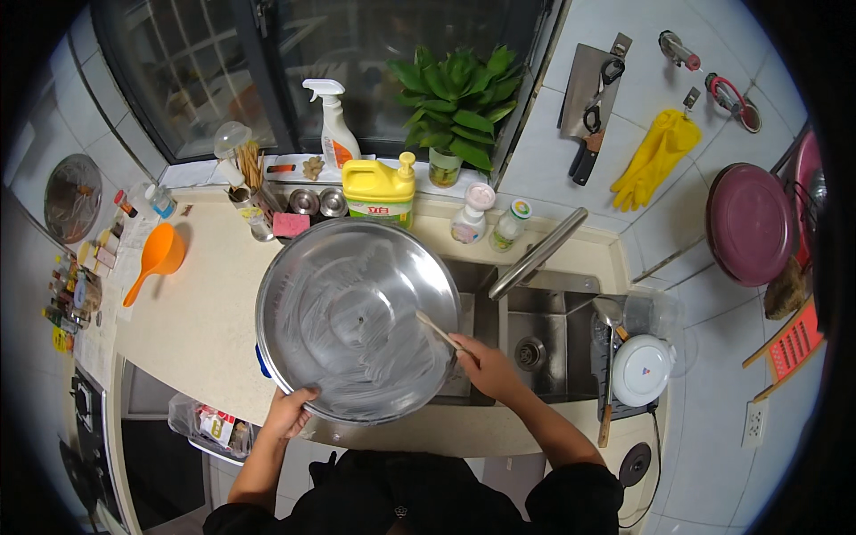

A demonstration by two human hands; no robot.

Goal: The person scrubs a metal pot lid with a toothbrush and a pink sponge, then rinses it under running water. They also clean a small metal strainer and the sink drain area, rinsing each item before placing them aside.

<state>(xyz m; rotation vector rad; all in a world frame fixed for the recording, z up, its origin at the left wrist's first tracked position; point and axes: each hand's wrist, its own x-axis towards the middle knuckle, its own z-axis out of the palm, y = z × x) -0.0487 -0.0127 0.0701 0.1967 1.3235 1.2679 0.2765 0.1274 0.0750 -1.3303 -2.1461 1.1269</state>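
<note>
Gripping the lid (325,267) by its lower-left rim, the left hand (287,412) hooks a thumb over the edge, its other fingers mostly hidden! Across to the right hand (489,367), fingers closed round the brush (439,330), and here's the relation that matters: the brush slants up and left out of that grasp, long axis pointing toward the lid's middle, its head at the streaked face, right of centre. The right hand is clearly nearer that patch; the left sits well apart, down on the rim. The lid, big and round, spans the counter (205,294) and part of the sink (551,328), tap (539,254) off to its right. Resting or held up? Can't tell from here!
</note>
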